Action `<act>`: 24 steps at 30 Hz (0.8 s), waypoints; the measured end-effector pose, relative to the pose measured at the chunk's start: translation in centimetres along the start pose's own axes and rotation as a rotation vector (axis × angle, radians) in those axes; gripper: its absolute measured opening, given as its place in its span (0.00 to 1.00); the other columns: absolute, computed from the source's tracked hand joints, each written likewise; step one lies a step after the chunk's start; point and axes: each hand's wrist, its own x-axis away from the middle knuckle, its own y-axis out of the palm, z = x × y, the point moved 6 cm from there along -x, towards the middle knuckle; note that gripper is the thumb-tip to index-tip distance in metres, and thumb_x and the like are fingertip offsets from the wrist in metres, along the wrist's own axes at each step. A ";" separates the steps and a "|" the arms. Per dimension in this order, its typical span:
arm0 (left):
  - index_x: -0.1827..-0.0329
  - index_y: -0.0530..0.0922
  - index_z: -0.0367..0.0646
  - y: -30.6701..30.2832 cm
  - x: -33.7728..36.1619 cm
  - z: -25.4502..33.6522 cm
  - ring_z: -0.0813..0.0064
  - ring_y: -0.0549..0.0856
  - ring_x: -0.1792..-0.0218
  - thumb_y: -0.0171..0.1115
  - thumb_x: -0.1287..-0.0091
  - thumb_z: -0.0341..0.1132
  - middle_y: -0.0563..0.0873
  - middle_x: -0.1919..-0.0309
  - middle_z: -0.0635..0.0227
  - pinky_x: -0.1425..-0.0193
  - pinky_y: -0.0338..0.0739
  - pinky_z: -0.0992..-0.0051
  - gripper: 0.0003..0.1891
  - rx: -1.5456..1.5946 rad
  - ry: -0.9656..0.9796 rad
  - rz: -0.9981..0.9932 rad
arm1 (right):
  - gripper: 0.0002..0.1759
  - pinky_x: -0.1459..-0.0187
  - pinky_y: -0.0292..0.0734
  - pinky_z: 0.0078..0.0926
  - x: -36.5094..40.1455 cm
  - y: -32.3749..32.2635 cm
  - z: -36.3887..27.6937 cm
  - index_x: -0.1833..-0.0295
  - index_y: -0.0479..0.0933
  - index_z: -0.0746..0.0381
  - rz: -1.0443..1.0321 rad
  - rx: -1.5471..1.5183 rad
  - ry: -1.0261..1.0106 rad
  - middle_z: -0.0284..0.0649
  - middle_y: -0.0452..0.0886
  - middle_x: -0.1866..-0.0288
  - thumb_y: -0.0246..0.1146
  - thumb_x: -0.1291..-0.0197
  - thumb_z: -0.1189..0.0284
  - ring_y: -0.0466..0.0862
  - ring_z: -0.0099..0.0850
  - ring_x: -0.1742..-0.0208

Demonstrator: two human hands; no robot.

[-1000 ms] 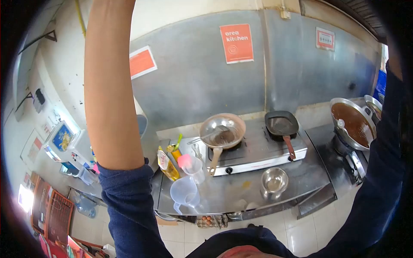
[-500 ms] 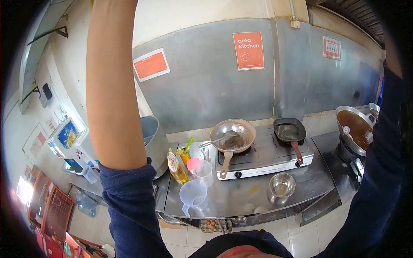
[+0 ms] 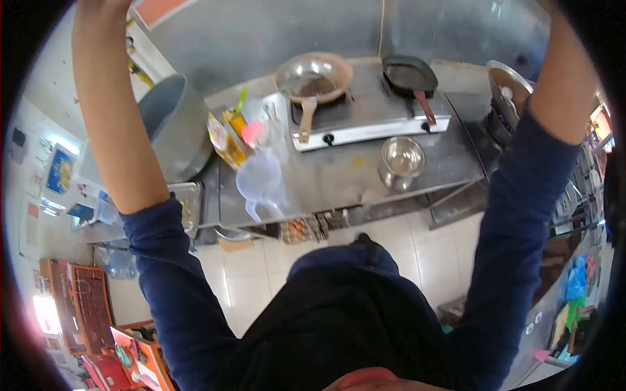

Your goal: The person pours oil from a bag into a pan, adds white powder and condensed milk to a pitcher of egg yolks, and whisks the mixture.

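Observation:
Both my arms are raised, and the hands lie beyond the top edge of the view. My left forearm [image 3: 117, 124] rises at the left in front of a large grey pot [image 3: 186, 130]. My right forearm [image 3: 566, 85] passes at the right, close to a pot of brown liquid [image 3: 508, 81]. Neither hand is seen touching anything. Between the arms, a frying pan [image 3: 313, 81] with a beige handle and a dark grill pan [image 3: 409, 73] sit on the two-burner stove [image 3: 372, 130]. A steel bowl [image 3: 402, 159] stands on the counter before the stove.
On the left of the steel counter [image 3: 332, 179] are a translucent measuring jug [image 3: 258, 176], a pink cup [image 3: 253, 133] and a yellow oil pouch [image 3: 226, 143]. An egg tray [image 3: 302, 229] is below the counter. Shelves with plastic bags [image 3: 576, 280] stand at right.
My view has tilted downward, so the stove and counter sit higher in the frame and my torso and floor show more. Both arms remain raised, with the right forearm now bare in view.

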 end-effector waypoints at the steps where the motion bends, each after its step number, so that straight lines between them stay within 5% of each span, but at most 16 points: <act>1: 0.53 0.79 0.39 -0.9 1.2 -0.4 0.60 0.85 0.59 0.59 0.44 0.59 0.83 0.56 0.53 0.57 0.80 0.57 0.30 0.016 -0.002 0.048 | 0.16 0.54 0.74 0.41 1.2 0.4 1.6 0.81 0.66 0.57 0.029 0.026 0.061 0.32 0.68 0.81 0.59 0.43 0.67 0.72 0.24 0.78; 2: 0.41 0.63 0.37 -4.6 4.0 -1.6 0.55 0.67 0.44 0.61 0.47 0.61 0.67 0.43 0.49 0.45 0.65 0.51 0.41 0.197 -0.142 0.023 | 0.16 0.58 0.72 0.39 4.1 1.4 3.0 0.81 0.66 0.57 -0.260 -0.421 0.110 0.34 0.68 0.82 0.57 0.43 0.65 0.73 0.29 0.76; 3: 0.29 0.46 0.35 -7.8 6.9 -3.7 0.51 0.49 0.28 0.63 0.51 0.64 0.50 0.30 0.45 0.32 0.49 0.44 0.56 0.372 -0.276 -0.009 | 0.15 0.55 0.74 0.42 3.4 0.2 7.1 0.81 0.65 0.56 -0.237 -0.672 0.290 0.36 0.68 0.82 0.57 0.43 0.66 0.73 0.32 0.77; 5: 0.30 0.50 0.33 -4.5 12.3 -7.2 0.49 0.56 0.31 0.55 0.45 0.66 0.57 0.32 0.44 0.36 0.60 0.52 0.51 0.511 -0.211 -0.014 | 0.15 0.38 0.62 0.53 4.9 -0.1 14.1 0.82 0.68 0.51 0.080 -0.842 0.375 0.40 0.66 0.84 0.57 0.45 0.62 0.72 0.35 0.76; 7: 0.29 0.47 0.33 -4.2 18.5 -11.1 0.42 0.52 0.30 0.52 0.48 0.71 0.49 0.31 0.40 0.37 0.56 0.42 0.56 0.629 -0.282 0.292 | 0.16 0.62 0.70 0.39 8.0 -0.7 21.7 0.84 0.61 0.57 -0.157 -0.705 0.306 0.31 0.62 0.85 0.52 0.45 0.73 0.68 0.25 0.76; 8: 0.29 0.47 0.36 -4.1 21.8 -13.1 0.42 0.49 0.30 0.54 0.49 0.70 0.46 0.30 0.40 0.37 0.51 0.36 0.55 0.711 -0.328 0.435 | 0.16 0.62 0.68 0.39 10.2 -0.7 25.5 0.86 0.59 0.56 -0.104 -0.754 0.341 0.33 0.62 0.86 0.52 0.48 0.73 0.67 0.27 0.78; 11: 0.32 0.57 0.36 -1.9 30.9 -20.2 0.48 0.54 0.30 0.47 0.44 0.70 0.57 0.32 0.43 0.39 0.59 0.38 0.49 0.735 -0.461 0.498 | 0.15 0.67 0.65 0.31 17.6 1.2 31.1 0.88 0.57 0.56 0.106 -0.810 0.376 0.33 0.64 0.84 0.51 0.53 0.74 0.63 0.26 0.79; 12: 0.32 0.59 0.37 -1.0 34.7 -23.1 0.55 0.56 0.30 0.44 0.40 0.67 0.61 0.33 0.48 0.35 0.55 0.43 0.44 0.782 -0.608 0.570 | 0.15 0.70 0.64 0.29 20.1 1.3 33.5 0.88 0.58 0.56 0.281 -0.809 0.536 0.33 0.64 0.84 0.51 0.54 0.74 0.64 0.26 0.80; 13: 0.32 0.58 0.36 0.0 38.6 -25.8 0.56 0.55 0.29 0.41 0.38 0.67 0.59 0.32 0.49 0.32 0.52 0.49 0.44 0.501 -0.856 0.562 | 0.14 0.73 0.63 0.27 22.9 1.4 36.0 0.88 0.58 0.57 0.454 -0.790 0.704 0.34 0.64 0.84 0.51 0.54 0.74 0.64 0.26 0.80; 15: 0.30 0.56 0.38 2.1 47.2 -31.0 0.59 0.54 0.29 0.40 0.37 0.67 0.56 0.31 0.51 0.29 0.45 0.54 0.44 0.052 -1.202 0.506 | 0.12 0.76 0.61 0.24 26.1 1.5 39.6 0.88 0.59 0.58 0.169 -0.267 0.158 0.35 0.65 0.85 0.51 0.57 0.77 0.65 0.26 0.82; 18: 0.29 0.54 0.42 6.9 56.4 -35.2 0.58 0.53 0.29 0.43 0.42 0.71 0.55 0.30 0.53 0.29 0.45 0.53 0.47 -0.028 -1.582 0.441 | 0.10 0.78 0.58 0.23 32.3 2.6 46.4 0.87 0.61 0.59 0.281 -0.582 0.557 0.33 0.62 0.87 0.53 0.61 0.79 0.63 0.25 0.84; 19: 0.30 0.55 0.40 9.4 51.1 -31.1 0.56 0.55 0.30 0.47 0.46 0.73 0.55 0.30 0.54 0.30 0.52 0.55 0.51 0.165 -1.698 0.464 | 0.10 0.79 0.58 0.23 33.6 3.3 47.3 0.87 0.62 0.59 0.295 -0.612 0.651 0.33 0.61 0.88 0.54 0.61 0.79 0.62 0.25 0.85; 20: 0.32 0.60 0.36 11.8 58.6 -37.7 0.58 0.63 0.34 0.53 0.46 0.70 0.63 0.33 0.53 0.33 0.62 0.62 0.49 0.322 -1.576 0.602 | 0.10 0.79 0.57 0.23 34.8 4.4 48.5 0.87 0.62 0.59 0.216 -0.722 0.726 0.32 0.60 0.89 0.54 0.61 0.79 0.62 0.24 0.84; 21: 0.38 0.67 0.36 13.4 51.7 -35.1 0.62 0.74 0.42 0.59 0.44 0.62 0.74 0.42 0.53 0.37 0.68 0.63 0.41 0.499 -1.548 0.793 | 0.11 0.79 0.56 0.22 35.8 5.4 49.6 0.88 0.61 0.59 0.136 -0.829 0.804 0.31 0.60 0.89 0.55 0.61 0.78 0.61 0.22 0.84; 24: 0.45 0.72 0.33 14.9 53.0 -38.6 0.66 0.82 0.53 0.63 0.42 0.53 0.80 0.51 0.55 0.44 0.75 0.66 0.33 0.632 -1.433 1.129 | 0.12 0.78 0.53 0.21 37.6 8.2 51.3 0.89 0.61 0.60 0.047 -0.714 1.003 0.29 0.60 0.88 0.55 0.60 0.78 0.60 0.20 0.83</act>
